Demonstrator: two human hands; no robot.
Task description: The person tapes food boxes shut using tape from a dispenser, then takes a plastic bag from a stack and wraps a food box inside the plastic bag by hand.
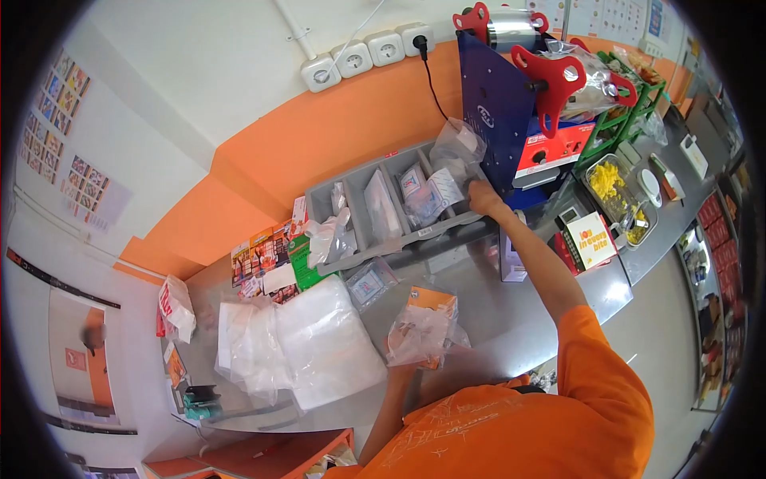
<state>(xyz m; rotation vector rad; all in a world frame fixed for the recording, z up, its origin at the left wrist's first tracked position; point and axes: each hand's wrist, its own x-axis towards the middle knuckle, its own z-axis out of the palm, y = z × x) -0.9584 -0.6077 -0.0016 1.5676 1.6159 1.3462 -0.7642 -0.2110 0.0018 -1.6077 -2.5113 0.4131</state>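
Observation:
My left hand (407, 351) is at the front edge of the steel counter, its fingers mostly hidden behind a clear plastic bag (421, 331). An orange printed box (433, 300) shows in and behind that bag. My right hand (483, 197) reaches to the right end of the grey divided tray (423, 232), its fingers bent down into the last compartment, fingertips hidden. Beside it are a crumpled clear bag (459, 148) and a printed packet (441, 191). White sachets (383, 209) stand in a middle compartment.
Stacks of clear plastic bags (327, 339) lie left of my left hand. A blue sealing machine (499, 112) with red holders stands behind the tray's right end. A white printed box (590, 241) and a container of yellow food (608, 182) are at the right.

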